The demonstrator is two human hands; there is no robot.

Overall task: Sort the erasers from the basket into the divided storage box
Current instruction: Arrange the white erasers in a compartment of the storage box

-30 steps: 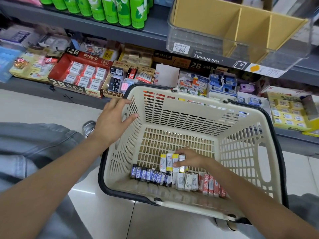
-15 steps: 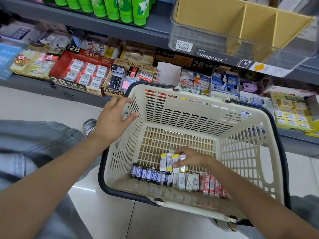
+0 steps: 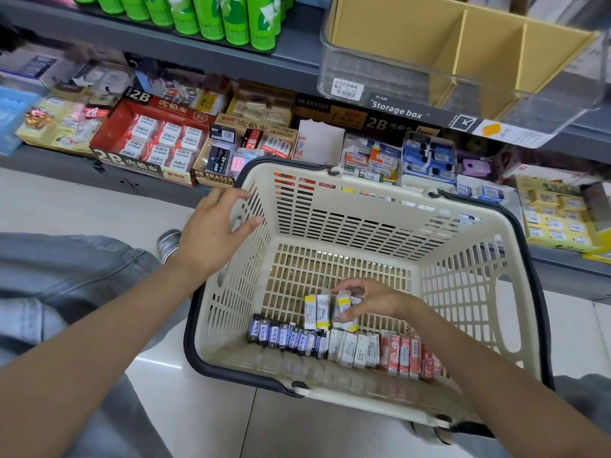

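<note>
Head cam view: compared with a second ago, the right hand has gone from resting on the yellow-banded erasers to actually curling round a couple of them, fingers pinching the pack nearest the wrist, which looks tipped up a bit now. So I'd say the pick has basically started, nothing sorted yet. The left hand hasn't budged, fingers spread flat on the rim of the basket to steady it.

Rest of the erasers sit in a neat row along the near wall of the basket: dark blue-wrapped ones, plain white ones, red-wrapped ones. All small rectangular blocks in glossy sleeves, probably slippery in a bunch.

Basket is cream slotted plastic with a dark rim and handles. The divided storage box is up on the shelf, clear plastic with tan cardboard dividers, compartments empty as far as I can see.
</note>
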